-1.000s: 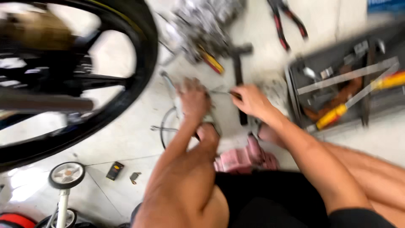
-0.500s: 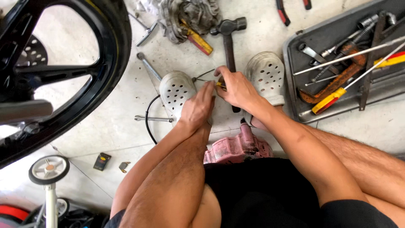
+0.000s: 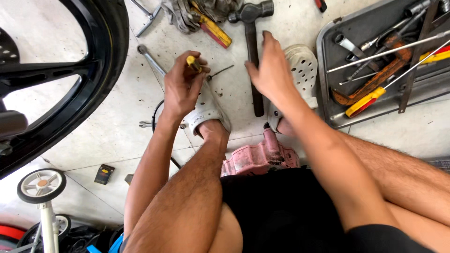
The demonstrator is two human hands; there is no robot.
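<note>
— Closed around a small yellow-handled tool (image 3: 192,62), the left hand (image 3: 183,86) has its fingers curled tight; probably a little screwdriver, though the tip is hidden behind the knuckles.

— And the right hand (image 3: 268,70)?

— Holding nothing. It hovers flat, fingers spread, just right of the hammer (image 3: 251,51), thumb nearly at the wooden handle.

— How does the hammer lie?

— Long axis running straight away from the person, butt end nearest, between the two white perforated clogs (image 3: 302,70), steel head at the far end. So the right hand is far nearer to it than the left, which sits well to the other side above the left clog.

— Anything by the left hand?

— A thin black cable tie (image 3: 220,71) sticks out just beside it, and a long spanner (image 3: 151,60) lies slanted on the floor beyond.

— Farther out?

— A grey tool tray (image 3: 328,70) with screwdrivers to the right, a black motorcycle wheel (image 3: 101,70) to the left.
</note>
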